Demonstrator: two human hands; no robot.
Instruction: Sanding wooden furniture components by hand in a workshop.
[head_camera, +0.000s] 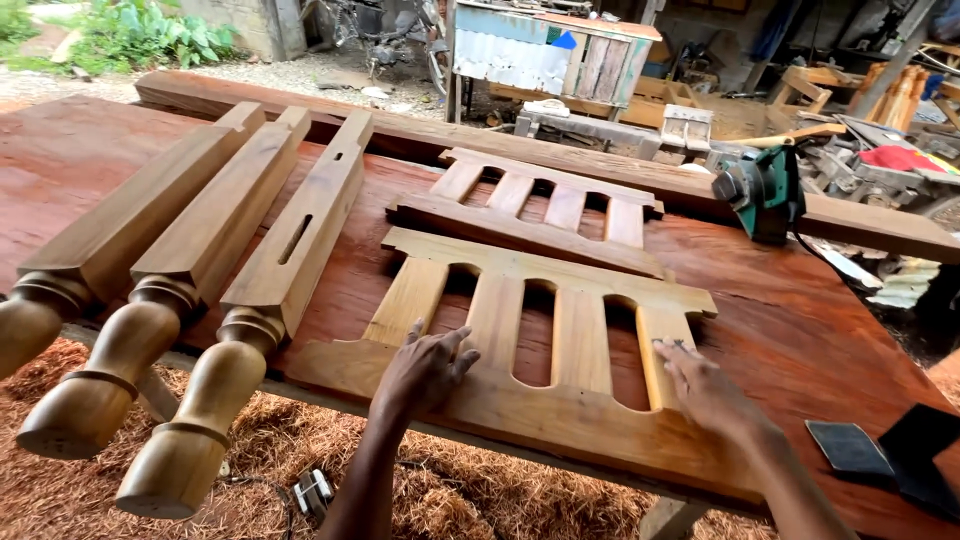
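Observation:
A pale wooden slatted panel (520, 300) lies flat on a reddish wooden slab table (780, 320). My left hand (425, 368) rests palm down on its lower rail, fingers spread. My right hand (705, 385) presses a small dark piece, apparently sandpaper, against the rightmost slat near the lower rail. A second, smaller slatted panel (535, 205) lies just behind the first.
Three turned wooden legs (250, 290) lie side by side at left, their rounded ends overhanging the table's near edge. A green power tool (765, 190) stands at the back right. Dark sandpaper sheets (850, 445) lie at the near right. Wood shavings (300, 440) cover the ground below.

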